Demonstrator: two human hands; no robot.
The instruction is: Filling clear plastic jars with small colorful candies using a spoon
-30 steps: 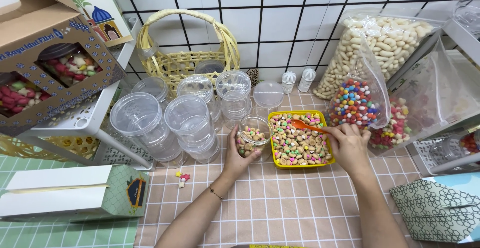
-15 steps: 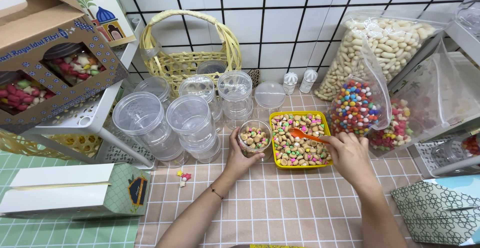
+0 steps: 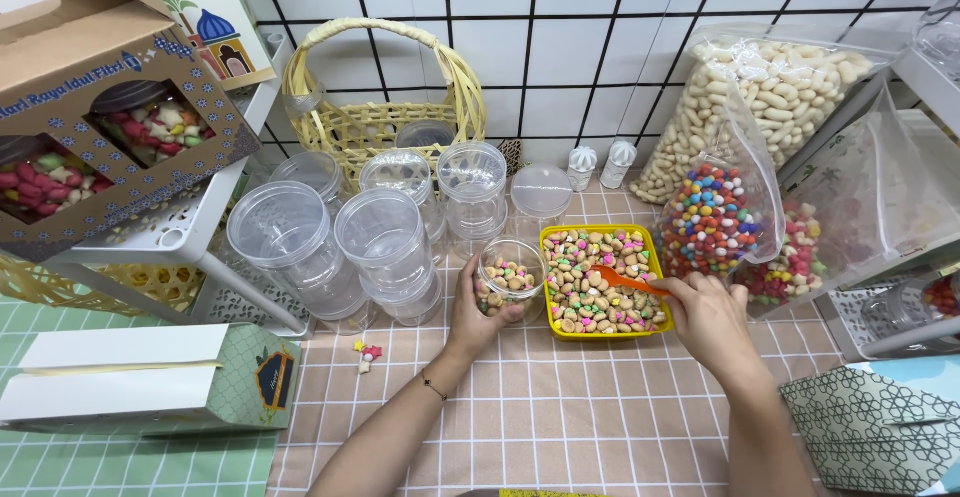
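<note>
A large cardboard box (image 3: 95,107) with windows onto coloured sweets was seen at the upper left of the frame, and a clear bag of pale biscuits (image 3: 760,87) at the upper right. Between them, against the tiled wall, a woven yellow basket (image 3: 385,107) was set. Below the basket, stacks of empty clear jars (image 3: 385,237) were grouped left of centre. A yellow tray (image 3: 600,282) of small iced biscuits was placed at the centre, just beside a bag of multicoloured candy balls (image 3: 712,219). A small clear jar (image 3: 510,279), partly filled with the same biscuits, was held touching the tray's left edge; the left hand (image 3: 472,315) was wrapped around it from below. An orange scoop (image 3: 625,280) was pinched by the right hand (image 3: 710,319), its bowl lying over the tray's biscuits.
</note>
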